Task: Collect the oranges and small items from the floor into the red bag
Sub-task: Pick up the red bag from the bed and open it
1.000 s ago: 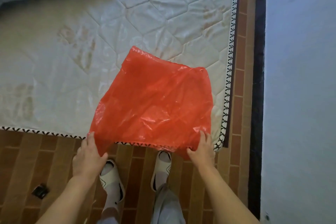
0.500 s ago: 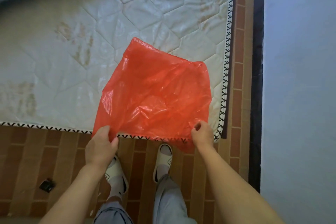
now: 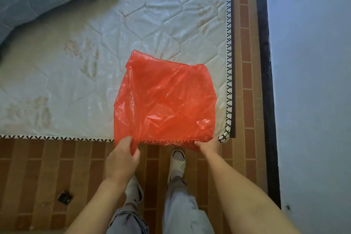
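One red bag [image 3: 165, 100] lies on one mattress [image 3: 76, 81], its near edge pinched by left grip [image 3: 121, 159] and right grip [image 3: 207, 145].

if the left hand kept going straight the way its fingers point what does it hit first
Likely the mattress: the left hand grips the red bag at its near edge, fingers pointing toward the bed. Relative height is unclear.

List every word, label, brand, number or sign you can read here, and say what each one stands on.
None can be read.
red bag: plain plastic, no print shows.
mattress: only quilted stitching, faded stains and a black-and-white zigzag trim, no lettering.
sandal: dark line markings, not letters that can be made out.
small dark item on the floor: too small and blurred to tell if it bears text.
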`<act>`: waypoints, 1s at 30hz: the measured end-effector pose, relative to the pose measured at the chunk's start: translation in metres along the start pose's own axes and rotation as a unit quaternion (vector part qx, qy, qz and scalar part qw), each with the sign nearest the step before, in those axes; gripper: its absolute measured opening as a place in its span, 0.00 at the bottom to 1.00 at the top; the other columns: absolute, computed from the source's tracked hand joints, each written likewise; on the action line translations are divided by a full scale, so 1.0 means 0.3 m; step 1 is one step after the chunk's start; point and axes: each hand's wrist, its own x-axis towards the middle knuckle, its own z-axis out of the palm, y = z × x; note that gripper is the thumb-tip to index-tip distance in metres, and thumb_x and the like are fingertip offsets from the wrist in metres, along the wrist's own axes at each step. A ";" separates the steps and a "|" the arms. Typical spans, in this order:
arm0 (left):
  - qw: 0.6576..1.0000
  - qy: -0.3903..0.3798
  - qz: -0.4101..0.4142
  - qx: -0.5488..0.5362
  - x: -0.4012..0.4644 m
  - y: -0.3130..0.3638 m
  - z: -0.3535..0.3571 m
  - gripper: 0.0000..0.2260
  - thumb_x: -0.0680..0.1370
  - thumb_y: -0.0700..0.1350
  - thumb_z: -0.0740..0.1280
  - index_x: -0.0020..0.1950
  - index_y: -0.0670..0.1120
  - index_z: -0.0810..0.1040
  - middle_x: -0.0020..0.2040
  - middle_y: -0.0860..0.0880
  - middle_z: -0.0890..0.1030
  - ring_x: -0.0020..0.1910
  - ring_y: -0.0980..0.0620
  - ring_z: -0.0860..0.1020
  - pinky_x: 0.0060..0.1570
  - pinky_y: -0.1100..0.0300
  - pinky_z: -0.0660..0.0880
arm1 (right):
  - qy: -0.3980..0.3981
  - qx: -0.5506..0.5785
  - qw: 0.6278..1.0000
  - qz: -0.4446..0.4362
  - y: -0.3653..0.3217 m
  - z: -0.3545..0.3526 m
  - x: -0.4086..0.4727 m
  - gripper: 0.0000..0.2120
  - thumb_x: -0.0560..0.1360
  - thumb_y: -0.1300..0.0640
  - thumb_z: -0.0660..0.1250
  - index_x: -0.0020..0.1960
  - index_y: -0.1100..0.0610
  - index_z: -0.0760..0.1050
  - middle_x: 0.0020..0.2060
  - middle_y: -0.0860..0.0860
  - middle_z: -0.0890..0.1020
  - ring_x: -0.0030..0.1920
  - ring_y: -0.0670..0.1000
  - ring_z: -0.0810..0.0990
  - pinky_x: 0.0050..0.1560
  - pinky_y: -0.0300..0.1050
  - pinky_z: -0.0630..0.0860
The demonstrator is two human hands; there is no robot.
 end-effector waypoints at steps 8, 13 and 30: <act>1.000 -0.019 0.012 0.002 -0.011 0.066 0.016 0.06 0.78 0.43 0.69 0.51 0.51 0.73 0.42 0.52 0.75 0.39 0.44 0.77 0.38 0.49 0.77 | 0.008 -0.048 0.998 -0.037 -0.085 0.004 -0.006 0.03 0.79 0.59 0.70 0.52 0.58 0.80 0.48 0.55 0.84 0.39 0.51 0.78 0.40 0.45 0.76; 1.000 -0.006 0.028 0.002 -0.023 0.143 -0.025 0.12 0.77 0.43 0.70 0.46 0.53 0.67 0.40 0.53 0.70 0.35 0.46 0.71 0.34 0.54 0.67 | -0.007 0.013 0.995 -0.101 -0.135 -0.064 -0.064 0.13 0.79 0.56 0.71 0.54 0.66 0.80 0.46 0.61 0.83 0.45 0.54 0.76 0.48 0.49 0.73; 0.994 0.014 0.106 -0.035 -0.171 0.483 -0.284 0.11 0.75 0.45 0.73 0.56 0.51 0.80 0.49 0.52 0.83 0.46 0.48 0.82 0.40 0.58 0.72 | -0.218 0.255 0.930 -0.148 -0.318 -0.279 -0.584 0.12 0.75 0.77 0.68 0.54 0.65 0.78 0.46 0.59 0.83 0.45 0.57 0.85 0.53 0.51 0.82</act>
